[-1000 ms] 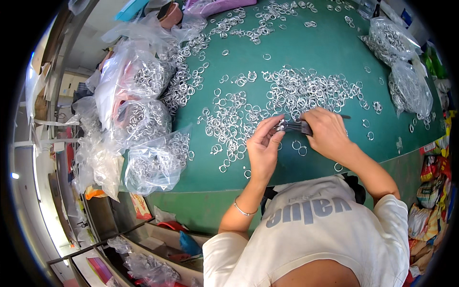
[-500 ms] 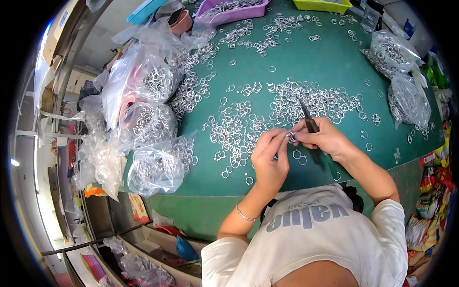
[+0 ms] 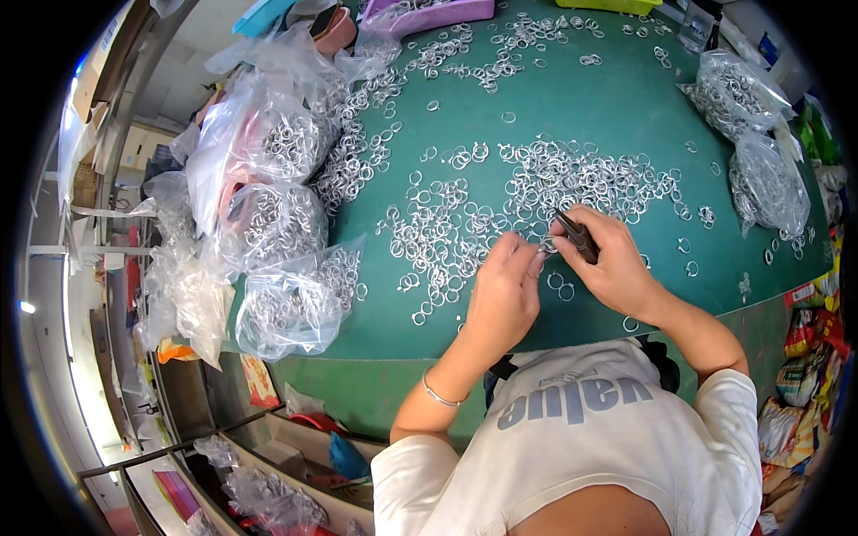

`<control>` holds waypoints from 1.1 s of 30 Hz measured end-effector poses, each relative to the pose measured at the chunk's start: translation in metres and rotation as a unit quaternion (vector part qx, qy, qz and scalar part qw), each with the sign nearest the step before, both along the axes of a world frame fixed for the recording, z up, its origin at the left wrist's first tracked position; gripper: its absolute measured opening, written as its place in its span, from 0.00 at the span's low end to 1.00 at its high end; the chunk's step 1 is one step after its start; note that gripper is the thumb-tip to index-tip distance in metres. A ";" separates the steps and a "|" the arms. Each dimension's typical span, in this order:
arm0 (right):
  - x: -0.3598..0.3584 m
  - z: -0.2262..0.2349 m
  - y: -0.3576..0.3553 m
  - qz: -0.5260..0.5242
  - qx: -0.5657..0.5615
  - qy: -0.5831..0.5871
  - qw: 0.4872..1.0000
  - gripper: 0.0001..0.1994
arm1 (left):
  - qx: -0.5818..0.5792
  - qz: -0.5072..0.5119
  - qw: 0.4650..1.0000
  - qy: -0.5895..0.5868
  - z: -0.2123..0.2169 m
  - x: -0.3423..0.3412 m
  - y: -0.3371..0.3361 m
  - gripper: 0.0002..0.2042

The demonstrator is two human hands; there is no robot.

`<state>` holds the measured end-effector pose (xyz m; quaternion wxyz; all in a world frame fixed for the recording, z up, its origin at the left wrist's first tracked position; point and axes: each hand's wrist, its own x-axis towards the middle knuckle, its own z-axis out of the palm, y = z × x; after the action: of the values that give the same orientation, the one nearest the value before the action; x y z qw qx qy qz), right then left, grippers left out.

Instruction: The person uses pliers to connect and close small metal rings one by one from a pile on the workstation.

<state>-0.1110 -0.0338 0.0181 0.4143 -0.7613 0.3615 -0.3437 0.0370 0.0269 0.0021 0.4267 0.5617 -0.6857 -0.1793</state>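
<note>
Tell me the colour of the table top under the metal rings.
Green table top, head view.

We see shiny silvery metal rings (image 3: 572, 179) strewn over the counter (image 3: 626, 98), whose green top looks matt and smooth. Along its left edge, clear crinkled plastic bags (image 3: 268, 223) gleam glossy. Our right hand (image 3: 617, 263) grips dark, dull-finished pliers (image 3: 576, 237).

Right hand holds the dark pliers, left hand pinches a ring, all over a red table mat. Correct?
Not quite. The table mat is green, not red, as the head view shows. The rest holds: the right hand holds the dark pliers, and the left hand pinches a ring.
</note>
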 end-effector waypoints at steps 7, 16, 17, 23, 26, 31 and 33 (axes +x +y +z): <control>0.001 -0.003 0.003 0.001 -0.037 -0.032 0.999 0.08 | 0.062 -0.005 0.992 0.111 -0.001 -0.003 0.002 0.03; -0.010 0.017 0.002 0.036 0.121 0.037 0.991 0.08 | 0.007 -0.026 0.998 0.055 0.003 -0.007 0.008 0.05; -0.010 0.014 0.002 0.026 0.123 0.025 0.992 0.08 | 0.011 -0.029 0.998 0.062 0.004 -0.007 0.009 0.05; -0.015 0.013 0.004 0.020 0.179 0.032 0.983 0.07 | 0.050 -0.041 0.994 0.084 0.009 -0.006 0.009 0.02; -0.013 0.015 0.006 0.039 0.173 0.008 0.984 0.07 | 0.011 -0.027 0.996 0.088 0.000 -0.006 0.012 0.02; -0.013 0.008 0.007 0.091 0.019 -0.045 0.995 0.07 | -0.032 -0.083 0.996 -0.003 0.010 0.002 0.011 0.05; -0.013 0.007 0.005 0.134 -0.040 -0.075 0.987 0.08 | -0.066 -0.111 0.990 -0.054 0.018 0.005 0.012 0.06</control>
<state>-0.1244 -0.0288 0.0253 0.4518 -0.7909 0.2101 -0.3553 0.0423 0.0394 0.0203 0.4032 0.4617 -0.7759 -0.1491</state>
